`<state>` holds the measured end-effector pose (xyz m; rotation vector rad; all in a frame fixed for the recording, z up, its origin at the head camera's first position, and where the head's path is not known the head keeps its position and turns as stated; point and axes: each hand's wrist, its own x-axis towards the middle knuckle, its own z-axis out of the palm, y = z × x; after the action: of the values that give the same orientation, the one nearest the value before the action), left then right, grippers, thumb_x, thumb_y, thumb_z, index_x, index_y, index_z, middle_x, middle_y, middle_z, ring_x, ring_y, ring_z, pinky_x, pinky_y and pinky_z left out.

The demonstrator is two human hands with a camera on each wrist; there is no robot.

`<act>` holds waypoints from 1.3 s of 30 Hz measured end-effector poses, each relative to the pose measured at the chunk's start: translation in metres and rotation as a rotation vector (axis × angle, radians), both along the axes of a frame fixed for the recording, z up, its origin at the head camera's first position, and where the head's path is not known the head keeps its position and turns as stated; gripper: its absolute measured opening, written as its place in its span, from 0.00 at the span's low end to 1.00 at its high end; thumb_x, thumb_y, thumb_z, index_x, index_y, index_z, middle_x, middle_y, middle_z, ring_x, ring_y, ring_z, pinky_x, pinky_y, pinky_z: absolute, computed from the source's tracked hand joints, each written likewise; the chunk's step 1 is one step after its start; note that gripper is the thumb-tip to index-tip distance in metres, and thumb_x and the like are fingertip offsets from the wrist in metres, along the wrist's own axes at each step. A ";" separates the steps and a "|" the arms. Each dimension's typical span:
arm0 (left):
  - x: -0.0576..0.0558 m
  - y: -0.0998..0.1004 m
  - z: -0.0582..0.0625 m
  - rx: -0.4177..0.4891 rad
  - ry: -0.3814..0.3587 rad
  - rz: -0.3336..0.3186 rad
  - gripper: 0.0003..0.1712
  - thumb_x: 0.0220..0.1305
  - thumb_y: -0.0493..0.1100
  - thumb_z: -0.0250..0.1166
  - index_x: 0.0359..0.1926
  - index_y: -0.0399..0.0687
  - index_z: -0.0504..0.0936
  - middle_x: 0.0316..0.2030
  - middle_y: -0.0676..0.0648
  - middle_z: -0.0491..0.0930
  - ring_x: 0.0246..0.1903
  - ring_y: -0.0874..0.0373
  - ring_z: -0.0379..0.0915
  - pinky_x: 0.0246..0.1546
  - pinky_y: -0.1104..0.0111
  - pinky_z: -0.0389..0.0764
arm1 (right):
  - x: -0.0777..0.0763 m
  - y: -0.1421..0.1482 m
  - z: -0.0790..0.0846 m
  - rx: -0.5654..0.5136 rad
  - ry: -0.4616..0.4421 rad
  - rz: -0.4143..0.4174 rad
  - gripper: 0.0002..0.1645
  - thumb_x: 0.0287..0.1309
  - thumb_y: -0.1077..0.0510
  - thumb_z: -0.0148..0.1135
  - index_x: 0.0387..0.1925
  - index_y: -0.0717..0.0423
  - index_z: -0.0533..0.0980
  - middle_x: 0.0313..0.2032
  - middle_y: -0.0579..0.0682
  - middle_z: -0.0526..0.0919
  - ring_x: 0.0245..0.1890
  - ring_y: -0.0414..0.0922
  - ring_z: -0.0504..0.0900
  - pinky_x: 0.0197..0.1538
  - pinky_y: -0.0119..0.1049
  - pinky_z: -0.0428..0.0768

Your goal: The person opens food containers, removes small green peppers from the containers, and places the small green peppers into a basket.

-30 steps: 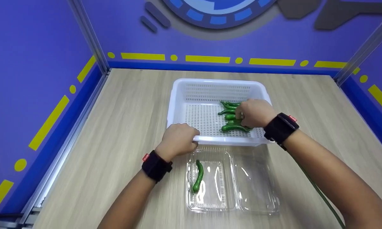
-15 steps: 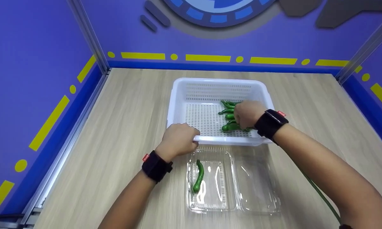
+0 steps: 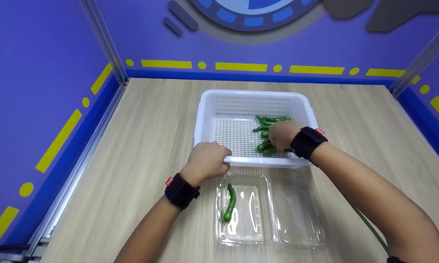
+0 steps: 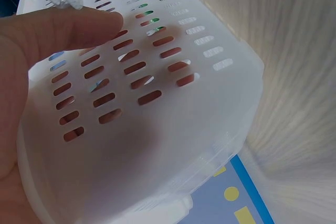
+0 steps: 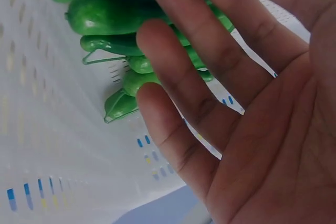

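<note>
A white perforated basket (image 3: 263, 161) stands at mid-table. My left hand (image 3: 206, 160) grips its near rim at the left corner, with the thumb on the outer wall (image 4: 173, 124) in the left wrist view. Inside the basket, my right hand (image 3: 286, 134) reaches down among several green peppers (image 3: 276, 118) gathered on the right side. In the right wrist view, the fingers of my right hand (image 5: 252, 87) are spread beside the peppers (image 5: 113, 14). The thumb and index fingertips lie at the top edge there, so a pinch cannot be made out.
A clear plastic clamshell box (image 3: 246, 233) lies unfolded in front of the basket, its lid (image 3: 299, 219) to the right. One green pepper (image 3: 231, 204) rests along the box's left side. Blue walls (image 3: 248, 47) enclose the wooden table (image 3: 150, 128).
My right hand has shifted slightly left within the basket, and the nearest peppers have moved apart under it. My left hand still holds the rim.
</note>
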<state>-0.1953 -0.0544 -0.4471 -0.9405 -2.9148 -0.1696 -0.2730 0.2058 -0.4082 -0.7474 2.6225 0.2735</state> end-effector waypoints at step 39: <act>-0.001 0.000 0.000 0.006 -0.004 -0.002 0.06 0.56 0.47 0.65 0.24 0.56 0.80 0.19 0.57 0.76 0.21 0.58 0.72 0.23 0.58 0.76 | 0.006 0.017 0.021 -0.313 0.203 -0.047 0.15 0.48 0.53 0.71 0.16 0.51 0.75 0.19 0.44 0.73 0.20 0.43 0.68 0.25 0.36 0.63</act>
<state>-0.1960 -0.0540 -0.4467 -0.9439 -2.9155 -0.1799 -0.2671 0.2228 -0.3868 -0.7918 2.9107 -0.0826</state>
